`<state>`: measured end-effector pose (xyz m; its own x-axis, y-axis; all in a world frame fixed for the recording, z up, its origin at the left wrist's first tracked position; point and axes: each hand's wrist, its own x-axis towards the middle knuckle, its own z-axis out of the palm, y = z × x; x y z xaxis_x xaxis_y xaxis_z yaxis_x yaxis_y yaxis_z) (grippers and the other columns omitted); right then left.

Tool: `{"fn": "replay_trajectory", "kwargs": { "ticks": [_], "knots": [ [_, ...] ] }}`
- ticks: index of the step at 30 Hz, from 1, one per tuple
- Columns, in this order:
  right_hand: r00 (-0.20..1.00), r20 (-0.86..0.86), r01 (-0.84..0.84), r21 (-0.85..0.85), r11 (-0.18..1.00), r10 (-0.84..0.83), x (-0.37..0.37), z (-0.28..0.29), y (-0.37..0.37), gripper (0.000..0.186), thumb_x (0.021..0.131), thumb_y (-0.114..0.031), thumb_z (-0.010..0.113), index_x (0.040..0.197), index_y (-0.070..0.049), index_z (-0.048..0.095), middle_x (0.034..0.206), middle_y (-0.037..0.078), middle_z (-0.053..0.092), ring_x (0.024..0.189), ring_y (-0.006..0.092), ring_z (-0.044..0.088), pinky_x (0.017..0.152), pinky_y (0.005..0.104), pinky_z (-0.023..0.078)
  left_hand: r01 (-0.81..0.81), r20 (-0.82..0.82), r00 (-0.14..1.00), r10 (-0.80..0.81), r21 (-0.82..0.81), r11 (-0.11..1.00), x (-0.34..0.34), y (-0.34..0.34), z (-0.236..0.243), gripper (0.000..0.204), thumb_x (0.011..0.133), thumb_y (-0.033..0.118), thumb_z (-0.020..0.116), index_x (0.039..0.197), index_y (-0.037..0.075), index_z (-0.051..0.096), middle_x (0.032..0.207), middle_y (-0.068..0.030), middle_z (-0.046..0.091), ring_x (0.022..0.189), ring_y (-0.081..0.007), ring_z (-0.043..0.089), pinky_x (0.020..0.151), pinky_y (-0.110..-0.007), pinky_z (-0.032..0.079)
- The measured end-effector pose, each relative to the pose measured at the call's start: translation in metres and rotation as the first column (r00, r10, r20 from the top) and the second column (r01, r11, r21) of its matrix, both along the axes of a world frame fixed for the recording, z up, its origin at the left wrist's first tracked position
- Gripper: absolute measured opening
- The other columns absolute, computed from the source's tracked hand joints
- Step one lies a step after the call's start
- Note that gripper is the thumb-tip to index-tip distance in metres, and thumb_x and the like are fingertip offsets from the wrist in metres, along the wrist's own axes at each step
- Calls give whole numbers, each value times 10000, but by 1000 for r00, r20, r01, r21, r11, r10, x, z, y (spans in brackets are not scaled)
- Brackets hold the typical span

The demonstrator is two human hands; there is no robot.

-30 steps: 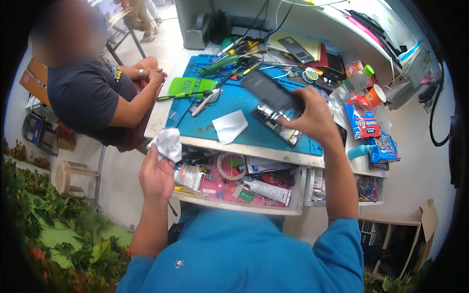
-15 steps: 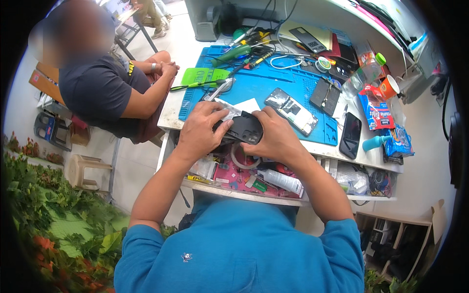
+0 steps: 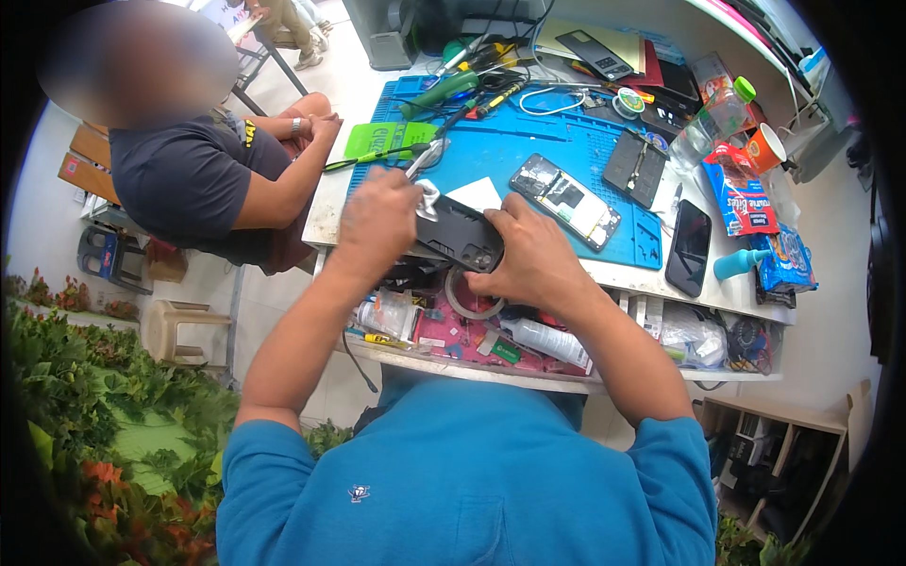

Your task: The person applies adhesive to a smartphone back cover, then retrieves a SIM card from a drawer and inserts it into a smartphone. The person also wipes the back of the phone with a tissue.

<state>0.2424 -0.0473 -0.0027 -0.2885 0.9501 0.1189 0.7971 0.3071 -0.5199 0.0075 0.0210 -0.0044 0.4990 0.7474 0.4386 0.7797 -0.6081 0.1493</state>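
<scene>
My right hand (image 3: 538, 250) grips a black phone back cover (image 3: 455, 233) by its right end, thumb below and fingers above, near the camera openings. The cover is held tilted over the bench's front edge, above the open drawer. At the cover's left end, my left hand (image 3: 380, 222) is closed, pinching a crumpled white tissue (image 3: 427, 196) against or just above it; motion smears this hand. On the blue mat just beyond lies an opened phone (image 3: 564, 202) with its insides showing. A white paper piece (image 3: 474, 194) lies behind the cover.
The pulled-out drawer (image 3: 472, 373) holds a tape roll (image 3: 472, 294) and a white can (image 3: 552, 341). A dark phone (image 3: 689, 247), a blue bottle (image 3: 740, 263) and snack packets (image 3: 741, 193) lie at right. Tools (image 3: 467, 90) crowd the back. A seated person (image 3: 189, 179) is at left.
My left hand has shifted left and up from the cover and now pinches the tissue near its left end. My right hand keeps its hold; the cover's surface is turned more into view.
</scene>
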Motion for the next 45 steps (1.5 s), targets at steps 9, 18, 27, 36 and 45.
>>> {"fn": "replay_trajectory", "kwargs": {
  "ticks": [9, 18, 27, 36, 45],
  "knots": [
    [999, -45, -8, -8, 1000, 7, 2, 0, 1, 680, 657, -389, 909, 1090, 97, 713, 1111, 225, 633, 1054, 397, 687, 944, 460, 570, 132, 67, 989, -129, -37, 991, 37, -19, -7, 96, 887, 108, 740, 914, 50, 811, 913, -106, 706, 908, -318, 647, 833, -433, 544],
    [988, -155, 22, 74, 997, -10, 3, -9, -1, 1043, 636, -337, 936, 1439, 143, 474, 1236, 290, 639, 1159, 428, 663, 1008, 458, 554, 3, 56, 998, -1, -30, 1000, 51, -26, -19, 78, 888, 106, 742, 885, 42, 786, 899, -123, 712, 906, -339, 656, 815, -456, 546],
    [982, -190, -13, 55, 998, 23, 7, -10, 1, 1172, 602, -322, 961, 1499, 165, 385, 1279, 315, 628, 1212, 436, 643, 1057, 445, 534, -185, 46, 982, 185, -5, 983, 14, -3, -14, 100, 893, 130, 748, 880, 42, 793, 890, -149, 742, 899, -354, 696, 828, -466, 549],
    [979, -202, -12, 58, 998, 24, 8, -11, -1, 1146, 619, -314, 962, 1496, 158, 395, 1276, 308, 629, 1206, 431, 640, 1065, 443, 526, -185, 78, 978, 192, -86, 979, 22, -5, -3, 128, 901, 169, 780, 896, 44, 803, 890, -151, 750, 870, -353, 699, 808, -466, 551],
    [968, -249, -5, 81, 997, 25, 11, -16, -1, 1073, 591, -239, 945, 1462, 142, 449, 1281, 308, 629, 1213, 432, 638, 1072, 442, 525, 326, 198, 934, -298, -125, 937, 73, -30, -8, 49, 800, 46, 727, 839, 17, 718, 867, -111, 677, 898, -347, 658, 794, -445, 551]
  ]
}}
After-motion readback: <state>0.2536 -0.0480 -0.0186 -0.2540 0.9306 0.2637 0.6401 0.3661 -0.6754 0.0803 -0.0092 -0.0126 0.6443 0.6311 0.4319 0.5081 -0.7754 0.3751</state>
